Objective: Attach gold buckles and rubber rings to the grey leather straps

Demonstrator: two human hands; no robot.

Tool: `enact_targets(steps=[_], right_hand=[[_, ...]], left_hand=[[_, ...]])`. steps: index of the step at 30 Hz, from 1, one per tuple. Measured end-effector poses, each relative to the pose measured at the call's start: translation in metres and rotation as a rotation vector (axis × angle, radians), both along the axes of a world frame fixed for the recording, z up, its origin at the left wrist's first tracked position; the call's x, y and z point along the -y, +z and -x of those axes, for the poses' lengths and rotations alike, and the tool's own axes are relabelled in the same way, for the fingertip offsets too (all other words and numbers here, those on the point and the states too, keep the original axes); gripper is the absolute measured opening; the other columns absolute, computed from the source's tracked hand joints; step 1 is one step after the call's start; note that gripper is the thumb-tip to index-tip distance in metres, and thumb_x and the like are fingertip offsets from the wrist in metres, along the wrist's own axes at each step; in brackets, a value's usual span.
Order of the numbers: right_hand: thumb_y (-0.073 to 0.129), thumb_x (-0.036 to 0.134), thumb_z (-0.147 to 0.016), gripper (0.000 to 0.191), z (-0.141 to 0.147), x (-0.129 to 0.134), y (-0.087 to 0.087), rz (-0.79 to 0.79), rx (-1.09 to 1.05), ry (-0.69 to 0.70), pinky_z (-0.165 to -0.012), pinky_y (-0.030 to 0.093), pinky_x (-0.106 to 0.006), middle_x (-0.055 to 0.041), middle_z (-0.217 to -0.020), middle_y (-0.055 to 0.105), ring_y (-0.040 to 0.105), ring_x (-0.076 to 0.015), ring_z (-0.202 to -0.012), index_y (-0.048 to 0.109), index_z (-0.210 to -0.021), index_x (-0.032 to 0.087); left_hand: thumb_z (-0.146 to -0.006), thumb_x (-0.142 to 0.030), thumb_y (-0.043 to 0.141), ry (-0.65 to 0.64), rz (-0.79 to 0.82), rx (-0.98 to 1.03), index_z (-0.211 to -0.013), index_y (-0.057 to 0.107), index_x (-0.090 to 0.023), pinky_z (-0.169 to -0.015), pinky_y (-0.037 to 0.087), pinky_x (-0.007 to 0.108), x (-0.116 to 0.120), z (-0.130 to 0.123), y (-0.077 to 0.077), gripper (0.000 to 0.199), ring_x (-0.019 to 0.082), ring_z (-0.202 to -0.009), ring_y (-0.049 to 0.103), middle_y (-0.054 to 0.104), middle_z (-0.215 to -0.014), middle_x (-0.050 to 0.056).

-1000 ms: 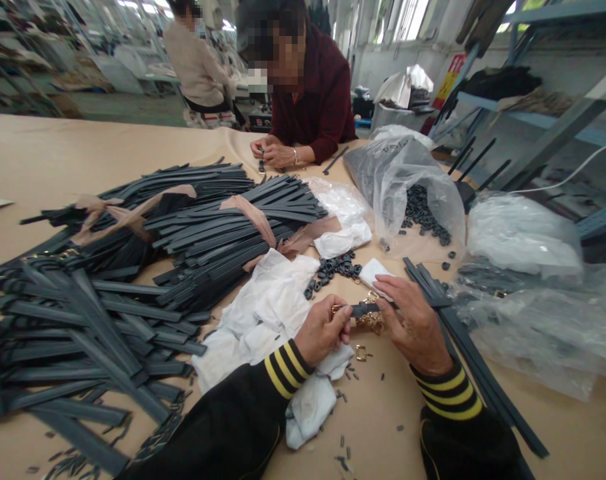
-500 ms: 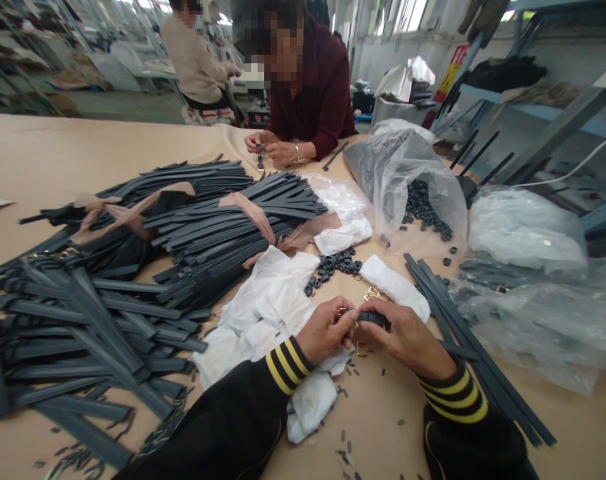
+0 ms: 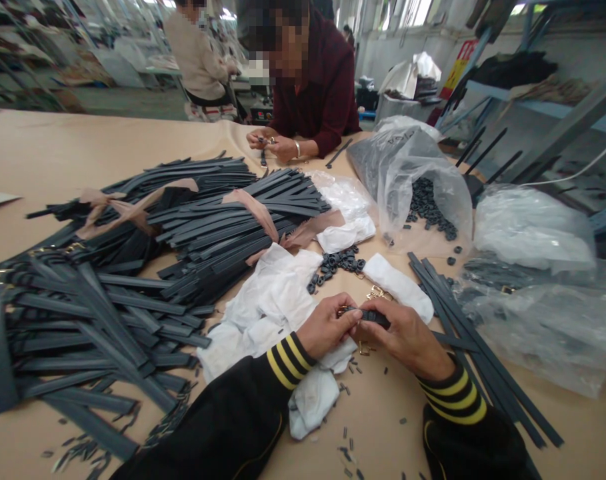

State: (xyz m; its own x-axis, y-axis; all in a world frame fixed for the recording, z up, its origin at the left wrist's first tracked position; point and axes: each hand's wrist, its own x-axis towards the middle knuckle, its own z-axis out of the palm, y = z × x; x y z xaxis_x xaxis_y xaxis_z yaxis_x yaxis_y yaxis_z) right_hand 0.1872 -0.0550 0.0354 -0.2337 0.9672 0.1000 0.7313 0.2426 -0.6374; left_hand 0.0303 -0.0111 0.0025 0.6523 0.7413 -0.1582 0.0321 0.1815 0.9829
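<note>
My left hand (image 3: 327,328) and my right hand (image 3: 409,337) are close together above the table, both closed on one dark belt strap (image 3: 377,317). The left thumb and fingers pinch its end, where a bit of gold-coloured metal shows; most of that end is hidden by the fingers. My right hand grips the strap beside it. Just behind the hands lie gold buckles (image 3: 377,292) and a heap of small dark belt loops (image 3: 337,265). A crumpled white cloth (image 3: 263,300) is beside my left hand.
Dark straps (image 3: 93,320) are heaped at left, with tied bundles (image 3: 243,213) behind. Loose straps (image 3: 483,347) lie at right. An open plastic bag (image 3: 453,193) holds more loops. Across the table (image 3: 37,147), a person in dark red (image 3: 323,80) handles small parts. Tiny dark pieces (image 3: 345,433) are scattered in front.
My hands stay on the strap with hardly any movement. The whole view has shifted slightly. Across the table, the person's hands have moved a little.
</note>
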Motion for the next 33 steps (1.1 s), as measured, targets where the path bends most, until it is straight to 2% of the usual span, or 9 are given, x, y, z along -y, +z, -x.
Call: enact_targets(steps=[3, 7, 11, 17, 20, 24, 27, 30, 33], right_hand=[[0.052, 0.021, -0.077, 0.015, 0.000, 0.001, -0.002, -0.005, -0.004, 0.009, -0.071, 0.044, -0.029, -0.0040, -0.084, 0.064, 0.058, -0.0177, -0.077, 0.058, -0.091, 0.019], [0.057, 0.026, -0.074, 0.028, -0.007, 0.001, -0.002, 0.055, -0.021, -0.012, -0.071, 0.045, -0.029, -0.0057, -0.089, 0.064, 0.059, -0.0190, -0.081, 0.054, -0.101, 0.018], [0.054, 0.023, -0.076, 0.017, -0.011, 0.001, 0.000, 0.057, 0.017, 0.022, -0.069, 0.045, -0.029, -0.0054, -0.085, 0.065, 0.059, -0.0185, -0.077, 0.059, -0.091, 0.018], [0.051, 0.029, -0.079, 0.019, -0.005, 0.001, 0.000, -0.011, -0.004, 0.067, -0.070, 0.046, -0.029, -0.0061, -0.086, 0.067, 0.061, -0.0194, -0.078, 0.061, -0.092, 0.020], [0.049, 0.027, -0.081, 0.019, -0.004, 0.002, -0.003, -0.043, 0.016, 0.071, -0.069, 0.047, -0.029, -0.0071, -0.085, 0.067, 0.061, -0.0199, -0.078, 0.062, -0.091, 0.019], [0.048, 0.025, -0.080, 0.017, -0.003, 0.002, -0.006, -0.046, 0.053, 0.079, -0.067, 0.047, -0.029, -0.0075, -0.083, 0.067, 0.062, -0.0197, -0.076, 0.062, -0.088, 0.018], [0.049, 0.024, -0.079, 0.016, -0.001, 0.001, -0.007, -0.013, 0.074, 0.069, -0.065, 0.046, -0.029, -0.0072, -0.082, 0.067, 0.061, -0.0194, -0.073, 0.063, -0.086, 0.018], [0.050, 0.024, -0.079, 0.018, -0.001, 0.001, -0.006, 0.029, 0.051, 0.052, -0.067, 0.046, -0.029, -0.0074, -0.084, 0.067, 0.061, -0.0198, -0.074, 0.062, -0.091, 0.017], [0.047, 0.022, -0.080, 0.026, -0.006, 0.001, -0.003, 0.095, -0.056, 0.084, -0.076, 0.044, -0.030, -0.0073, -0.095, 0.065, 0.059, -0.0198, -0.087, 0.057, -0.103, 0.017]], left_hand=[[-0.076, -0.041, 0.049, -0.002, -0.009, 0.003, -0.075, 0.045, -0.015, -0.037, 0.026, 0.015, 0.000, 0.001, 0.001, 0.026, 0.004, -0.038, 0.038, 0.048, -0.051, -0.005], [-0.075, -0.041, 0.050, -0.016, 0.032, 0.030, -0.075, 0.045, -0.015, -0.037, 0.026, 0.015, -0.002, 0.002, 0.002, 0.027, 0.004, -0.038, 0.038, 0.047, -0.051, -0.005], [-0.072, -0.042, 0.052, -0.030, 0.105, 0.076, -0.073, 0.044, -0.015, -0.035, 0.024, 0.014, -0.003, 0.003, 0.004, 0.029, 0.003, -0.036, 0.036, 0.046, -0.049, -0.006], [-0.073, -0.041, 0.052, -0.043, 0.098, 0.037, -0.073, 0.043, -0.016, -0.036, 0.026, 0.015, -0.002, 0.002, 0.004, 0.026, 0.004, -0.036, 0.035, 0.043, -0.047, -0.007], [-0.074, -0.038, 0.049, -0.038, 0.007, -0.007, -0.071, 0.044, -0.016, -0.037, 0.025, 0.016, -0.002, 0.003, 0.005, 0.023, 0.005, -0.038, 0.033, 0.042, -0.047, -0.007], [-0.073, -0.029, 0.049, 0.004, -0.253, -0.107, -0.068, 0.047, -0.014, -0.044, 0.026, 0.017, -0.002, 0.003, 0.006, 0.016, 0.006, -0.048, 0.034, 0.040, -0.053, -0.006], [-0.073, -0.025, 0.048, 0.025, -0.382, -0.192, -0.068, 0.047, -0.015, -0.048, 0.027, 0.019, -0.001, 0.001, 0.003, 0.011, 0.007, -0.053, 0.034, 0.041, -0.057, -0.005], [-0.074, -0.024, 0.045, 0.066, -0.429, -0.243, -0.070, 0.047, -0.015, -0.050, 0.028, 0.019, 0.001, 0.000, -0.002, 0.009, 0.008, -0.054, 0.036, 0.042, -0.059, -0.004], [-0.075, -0.025, 0.044, 0.086, -0.425, -0.251, -0.072, 0.048, -0.015, -0.050, 0.028, 0.019, 0.002, -0.002, -0.004, 0.010, 0.008, -0.055, 0.037, 0.043, -0.059, -0.004]])
